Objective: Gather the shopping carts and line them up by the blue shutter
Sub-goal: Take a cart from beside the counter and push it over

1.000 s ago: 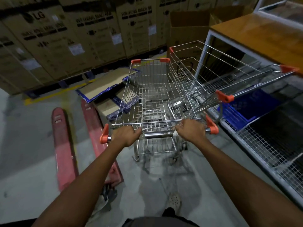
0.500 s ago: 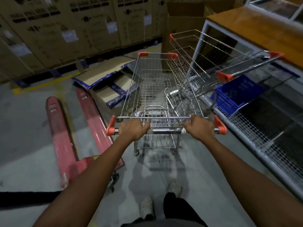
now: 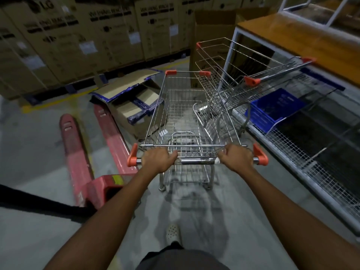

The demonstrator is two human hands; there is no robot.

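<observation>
Two carts in view, neither lined up yet: left hand [image 3: 158, 159] and right hand [image 3: 236, 158] grip the near cart [image 3: 185, 117] handle; second cart [image 3: 224, 84] sits ahead-right of hands; blue shutter likely off-frame.

Pallet jack [image 3: 78, 152] left of cart [image 3: 187, 121]; 2nd cart [image 3: 233, 75] right, ahead.

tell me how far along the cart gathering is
Done: nothing shows as lined up, and no blue shutter is in view. In hand: the left hand and right hand both grip the handle of one cart. Left: the second cart, tilted beside the wire shelf, needs collecting, then both go to the shutter.
</observation>
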